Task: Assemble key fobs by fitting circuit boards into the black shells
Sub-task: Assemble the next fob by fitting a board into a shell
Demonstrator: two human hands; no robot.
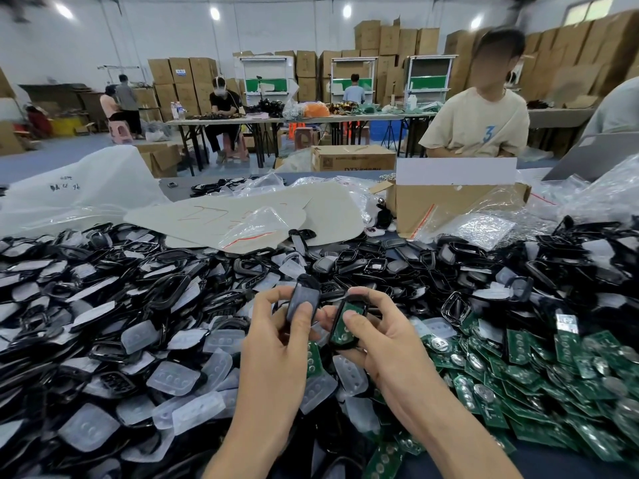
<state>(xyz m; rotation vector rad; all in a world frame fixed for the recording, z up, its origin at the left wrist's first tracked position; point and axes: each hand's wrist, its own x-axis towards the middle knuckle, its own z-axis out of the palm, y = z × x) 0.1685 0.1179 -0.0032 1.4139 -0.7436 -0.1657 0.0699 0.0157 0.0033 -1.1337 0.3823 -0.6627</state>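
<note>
Your left hand (276,337) pinches a black cover (301,300). Your right hand (383,340) grips a black shell (345,344), thumb pressing the green board (354,308) seated inside. Spare boards (553,368) lie right, a cardboard box (449,205) beyond.

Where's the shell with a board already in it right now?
Head view, low centre: the shell with the green board is held in the right hand, just right of the plain black shell in the left hand.

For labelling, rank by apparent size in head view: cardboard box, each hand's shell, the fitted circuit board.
1. Cardboard box.
2. Shell in left hand and shell in right hand: alike, unranked.
3. Circuit board.
</note>
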